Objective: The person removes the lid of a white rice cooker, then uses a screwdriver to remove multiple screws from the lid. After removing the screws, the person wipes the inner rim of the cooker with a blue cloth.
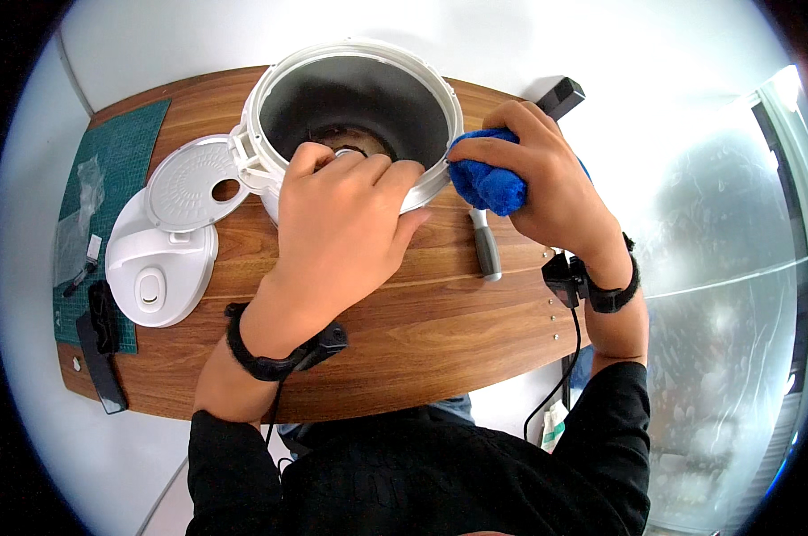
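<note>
A white rice cooker body (263, 170) stands on the wooden table with its top uncovered, its grey inside wall and brownish bottom showing. My left hand (346, 201) is closed over its near rim, the fingers curled inward and the thumb outside. In my right hand (547, 165) is a bunched blue cloth (489, 183), pressed against the right side of the rim. Left of the cooker lies its white lid (167, 286), and a round, perforated white inner plate (190, 179) rests between lid and cooker. A tool with a grey handle (486, 250) lies below the cloth, its far end partly hidden.
A green cutting mat (141, 143) covers the table's left end, with a clear plastic bag (83, 210) and dark small parts on it. A long dark strip (100, 362) lies at the near left edge. A black box-shaped object (560, 96) stands at the far right corner.
</note>
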A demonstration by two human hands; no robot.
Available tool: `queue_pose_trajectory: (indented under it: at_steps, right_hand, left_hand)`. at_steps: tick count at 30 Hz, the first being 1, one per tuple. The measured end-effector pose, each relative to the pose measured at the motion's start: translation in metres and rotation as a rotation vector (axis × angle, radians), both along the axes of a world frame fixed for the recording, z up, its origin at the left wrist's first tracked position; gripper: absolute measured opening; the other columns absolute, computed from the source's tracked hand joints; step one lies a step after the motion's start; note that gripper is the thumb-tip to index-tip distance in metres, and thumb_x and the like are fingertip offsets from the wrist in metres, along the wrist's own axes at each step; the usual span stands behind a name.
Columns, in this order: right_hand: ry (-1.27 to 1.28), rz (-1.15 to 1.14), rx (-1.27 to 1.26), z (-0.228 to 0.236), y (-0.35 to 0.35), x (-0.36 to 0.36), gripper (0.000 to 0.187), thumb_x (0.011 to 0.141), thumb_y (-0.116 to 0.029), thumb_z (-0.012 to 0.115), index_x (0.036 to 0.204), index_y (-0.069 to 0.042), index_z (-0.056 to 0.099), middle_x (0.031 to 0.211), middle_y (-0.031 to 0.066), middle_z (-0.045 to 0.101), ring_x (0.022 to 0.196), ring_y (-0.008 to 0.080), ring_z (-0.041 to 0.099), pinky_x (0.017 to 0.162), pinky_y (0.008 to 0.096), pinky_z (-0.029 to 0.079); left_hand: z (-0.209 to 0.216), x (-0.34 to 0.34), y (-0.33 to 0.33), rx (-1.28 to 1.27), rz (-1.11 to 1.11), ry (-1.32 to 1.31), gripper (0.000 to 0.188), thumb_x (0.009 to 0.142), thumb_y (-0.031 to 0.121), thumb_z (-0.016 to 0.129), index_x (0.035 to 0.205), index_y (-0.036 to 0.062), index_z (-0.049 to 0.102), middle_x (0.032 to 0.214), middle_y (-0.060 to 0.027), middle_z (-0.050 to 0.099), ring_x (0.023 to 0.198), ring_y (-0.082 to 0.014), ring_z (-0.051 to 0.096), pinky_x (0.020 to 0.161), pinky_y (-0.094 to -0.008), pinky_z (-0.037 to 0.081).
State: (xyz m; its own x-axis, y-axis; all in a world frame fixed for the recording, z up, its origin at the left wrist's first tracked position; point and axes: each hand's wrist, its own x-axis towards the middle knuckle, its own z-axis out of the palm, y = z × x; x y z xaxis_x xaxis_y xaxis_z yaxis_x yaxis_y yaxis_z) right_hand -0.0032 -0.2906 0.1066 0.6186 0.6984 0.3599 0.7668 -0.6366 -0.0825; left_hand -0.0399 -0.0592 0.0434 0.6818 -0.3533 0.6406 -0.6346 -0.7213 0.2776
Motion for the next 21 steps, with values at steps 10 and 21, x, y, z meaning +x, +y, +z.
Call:
queue_pose_trajectory:
  at_steps: [10, 21]
  right_hand:
    - [-0.148, 0.05, -0.164, 0.014, -0.002, 0.017, 0.044, 0.067, -0.003, 0.081, 0.107, -0.021, 0.077, 0.113, 0.0076, 0.064, 0.11, 0.0298, 0.06, 0.094, 0.0447, 0.048]
    - [-0.093, 0.103, -0.064, 0.007, 0.003, 0.012, 0.047, 0.063, -0.004, 0.085, 0.107, -0.019, 0.077, 0.113, 0.0102, 0.063, 0.109, 0.0316, 0.06, 0.093, 0.0458, 0.052]
  left_hand:
    - [0.005, 0.002, 0.01, -0.036, -0.033, 0.053, 0.023, 0.074, 0.019, 0.083, 0.091, 0.0078, 0.073, 0.087, -0.0093, 0.075, 0.077, -0.0266, 0.07, 0.081, -0.0394, 0.043]
    - [0.007, 0.003, 0.014, -0.062, -0.072, 0.046, 0.023, 0.072, 0.018, 0.084, 0.089, 0.0077, 0.071, 0.083, -0.01, 0.074, 0.075, -0.0302, 0.068, 0.08, -0.0406, 0.044]
